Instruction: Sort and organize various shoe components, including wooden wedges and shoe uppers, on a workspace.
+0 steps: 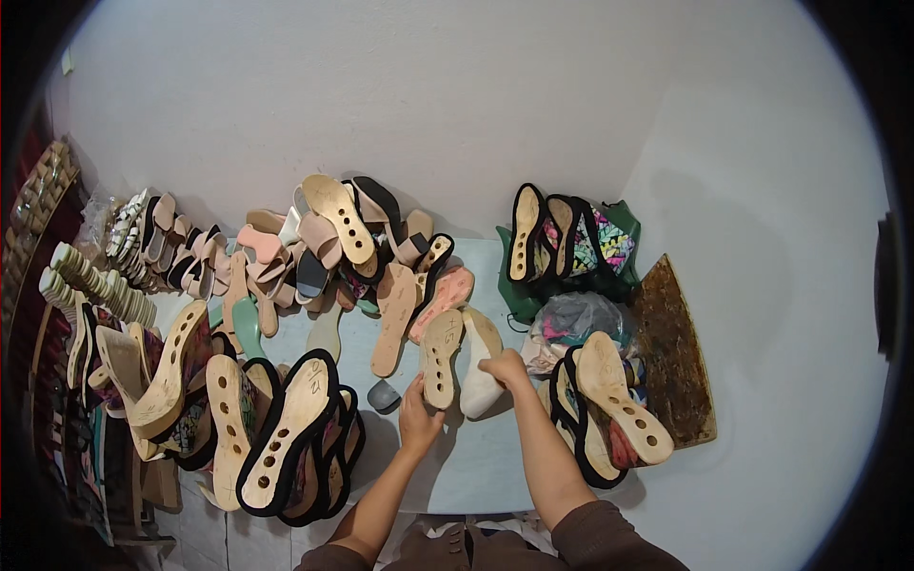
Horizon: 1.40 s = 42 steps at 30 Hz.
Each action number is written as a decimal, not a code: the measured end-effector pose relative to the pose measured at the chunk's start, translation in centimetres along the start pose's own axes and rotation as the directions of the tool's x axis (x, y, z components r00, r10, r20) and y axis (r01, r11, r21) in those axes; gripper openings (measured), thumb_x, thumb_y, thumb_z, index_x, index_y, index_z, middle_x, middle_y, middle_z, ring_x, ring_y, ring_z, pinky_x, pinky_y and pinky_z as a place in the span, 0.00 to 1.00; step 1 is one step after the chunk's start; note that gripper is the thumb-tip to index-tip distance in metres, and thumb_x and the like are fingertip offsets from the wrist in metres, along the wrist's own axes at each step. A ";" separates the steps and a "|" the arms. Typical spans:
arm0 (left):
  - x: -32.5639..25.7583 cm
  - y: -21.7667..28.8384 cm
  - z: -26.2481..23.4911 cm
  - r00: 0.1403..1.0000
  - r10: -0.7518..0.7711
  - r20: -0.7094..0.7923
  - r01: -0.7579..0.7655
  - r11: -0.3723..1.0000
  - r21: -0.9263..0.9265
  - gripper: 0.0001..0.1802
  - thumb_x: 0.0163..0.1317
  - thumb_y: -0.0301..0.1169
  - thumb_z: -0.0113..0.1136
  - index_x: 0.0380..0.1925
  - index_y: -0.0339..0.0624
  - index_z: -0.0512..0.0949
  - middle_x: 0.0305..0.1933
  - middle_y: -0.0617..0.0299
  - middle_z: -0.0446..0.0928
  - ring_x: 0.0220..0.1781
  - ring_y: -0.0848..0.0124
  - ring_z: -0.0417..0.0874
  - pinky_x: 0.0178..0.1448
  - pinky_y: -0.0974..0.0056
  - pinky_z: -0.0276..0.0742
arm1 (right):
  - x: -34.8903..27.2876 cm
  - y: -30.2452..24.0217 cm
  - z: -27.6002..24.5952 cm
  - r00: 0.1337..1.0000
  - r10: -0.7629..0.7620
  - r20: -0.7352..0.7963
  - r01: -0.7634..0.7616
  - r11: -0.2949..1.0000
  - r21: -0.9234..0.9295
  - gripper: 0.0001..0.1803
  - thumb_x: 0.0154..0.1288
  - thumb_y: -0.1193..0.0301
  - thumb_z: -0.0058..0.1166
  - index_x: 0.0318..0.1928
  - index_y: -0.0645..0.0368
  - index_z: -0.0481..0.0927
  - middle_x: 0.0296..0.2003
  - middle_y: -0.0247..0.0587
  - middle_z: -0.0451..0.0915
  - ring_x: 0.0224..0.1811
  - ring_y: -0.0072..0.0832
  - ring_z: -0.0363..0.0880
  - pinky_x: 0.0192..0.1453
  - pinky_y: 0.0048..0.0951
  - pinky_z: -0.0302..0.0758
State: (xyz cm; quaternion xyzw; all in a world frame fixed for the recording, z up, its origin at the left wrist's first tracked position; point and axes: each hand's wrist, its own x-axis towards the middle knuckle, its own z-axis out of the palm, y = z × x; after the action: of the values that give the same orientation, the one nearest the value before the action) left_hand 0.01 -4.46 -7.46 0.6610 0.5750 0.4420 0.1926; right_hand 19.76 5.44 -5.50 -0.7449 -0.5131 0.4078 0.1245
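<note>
My left hand [417,421] is closed on the heel end of a pale wooden shoe sole [442,344], which has a row of dark holes and pencil marks. Beside it, my right hand [505,370] grips a white wedge shoe sole [482,385] by its side; its toe end points away from me. The two soles are side by side, nearly touching, above the table. Just left of my left hand lies a small grey block [384,396]. Behind the soles are a pink sole [446,303] and a flat tan sole [392,324].
Black-edged wooden wedges [290,433] stand in a row at the near left. Sandals and soles are heaped [319,238] along the wall. A green crate [514,300] of patterned wedges, a plastic bag [581,324], more wedges [619,400] and a brown board [676,362] occupy the right of the pale table [476,476].
</note>
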 end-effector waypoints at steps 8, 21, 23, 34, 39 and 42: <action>-0.4 -0.6 -0.6 0.999 -0.046 -0.017 0.044 0.996 -0.082 0.35 0.39 0.26 0.66 0.50 0.37 0.60 0.59 0.50 0.63 0.57 0.53 0.66 0.58 0.58 0.63 | -2.5 -2.9 0.1 0.758 -0.483 -0.439 0.611 0.761 0.217 0.29 0.43 0.82 0.54 0.52 0.63 0.66 0.48 0.47 0.70 0.54 0.40 0.67 0.56 0.32 0.63; 1.6 -0.8 -0.8 0.993 0.111 0.032 -0.107 0.989 -0.102 0.36 0.39 0.31 0.69 0.51 0.40 0.65 0.58 0.51 0.64 0.59 0.58 0.66 0.61 0.61 0.61 | -3.8 -3.2 1.5 0.552 -0.788 -0.273 0.782 0.602 -0.160 0.19 0.49 0.85 0.48 0.41 0.51 0.74 0.50 0.47 0.62 0.56 0.46 0.60 0.58 0.38 0.63; 1.0 -0.9 -0.1 0.999 0.047 0.024 -0.043 0.986 -0.159 0.37 0.37 0.32 0.71 0.51 0.42 0.65 0.58 0.52 0.64 0.59 0.57 0.65 0.61 0.60 0.60 | -3.6 -2.6 1.9 0.619 -0.739 -0.268 0.729 0.667 -0.156 0.18 0.51 0.82 0.48 0.42 0.48 0.75 0.52 0.47 0.61 0.57 0.46 0.59 0.57 0.37 0.64; -0.2 -1.1 1.3 0.981 0.174 0.084 -0.155 0.968 -0.196 0.34 0.42 0.29 0.65 0.51 0.42 0.62 0.63 0.48 0.55 0.66 0.43 0.50 0.66 0.49 0.50 | -5.3 -1.0 5.7 0.762 -0.535 -0.364 0.643 0.690 0.332 0.37 0.57 0.68 0.53 0.64 0.62 0.50 0.66 0.55 0.41 0.69 0.43 0.40 0.68 0.36 0.45; -0.4 -2.0 1.5 0.949 0.259 0.181 -0.174 0.906 -0.385 0.29 0.50 0.33 0.58 0.53 0.39 0.63 0.62 0.42 0.52 0.66 0.44 0.51 0.65 0.53 0.53 | -4.5 1.9 6.8 0.795 -0.409 -0.448 0.596 0.666 0.449 0.44 0.54 0.66 0.57 0.64 0.64 0.44 0.62 0.57 0.48 0.66 0.44 0.47 0.67 0.36 0.45; -0.1 -3.7 2.6 0.902 -0.431 -0.025 0.341 0.747 -0.571 0.23 0.58 0.38 0.54 0.45 0.29 0.69 0.63 0.41 0.51 0.60 0.58 0.62 0.58 0.60 0.64 | -5.6 1.7 7.8 0.840 -0.292 -0.458 0.471 0.811 0.347 0.43 0.51 0.63 0.60 0.60 0.65 0.48 0.57 0.59 0.53 0.62 0.46 0.51 0.65 0.38 0.50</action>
State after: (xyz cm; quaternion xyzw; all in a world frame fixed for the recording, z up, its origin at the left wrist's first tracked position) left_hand -0.09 -2.95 -11.71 0.4063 0.5597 0.5894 0.4175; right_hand 14.39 -1.96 -8.80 -0.6397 -0.5125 0.3263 0.4708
